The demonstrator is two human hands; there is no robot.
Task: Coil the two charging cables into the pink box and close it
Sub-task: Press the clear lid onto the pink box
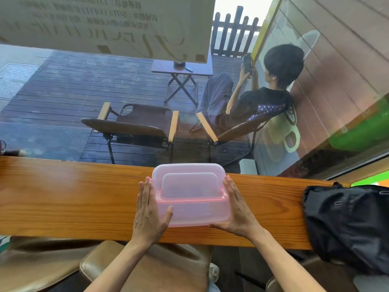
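The translucent pink box (197, 211) sits on the wooden counter (73, 199), lid (189, 182) on top and tilted up at the far side. My left hand (149, 211) lies flat against the box's left side, fingers straight, thumb across the front wall. My right hand (235, 207) presses flat on the right side with straight fingers. Something dark shows faintly through the lid; I cannot make out any cables clearly.
A black bag (347, 226) lies on the counter's right end. Directly behind the counter is a window pane; outside are chairs (134, 125), a small folding table and a seated person (263, 95). Brown seats (147, 268) stand below the counter edge.
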